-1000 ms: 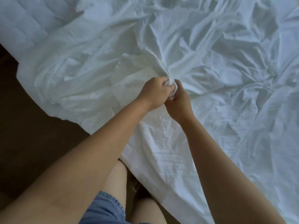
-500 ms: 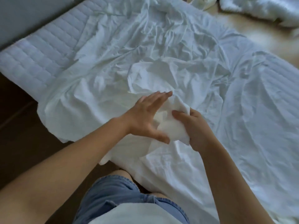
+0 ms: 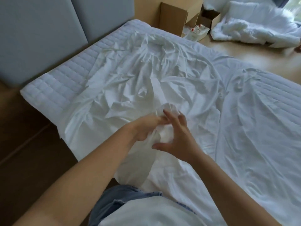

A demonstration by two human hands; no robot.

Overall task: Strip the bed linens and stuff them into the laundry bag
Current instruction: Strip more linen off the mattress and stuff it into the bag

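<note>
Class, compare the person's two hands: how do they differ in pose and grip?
The left hand curls its fingers round a bunch of sheet; the right hand grips nothing. The left hand's fingers are tucked into cloth; the right hand's are straight and spread, thumb out. Both meet at the same bunch.

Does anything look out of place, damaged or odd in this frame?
Nothing is damaged or spilled. The sheet is pulled loose and bunched mid-bed, baring the quilted mattress, as stripping would leave it. A white duvet lies heaped on the floor beside open cardboard boxes. No laundry bag is in view.
</note>
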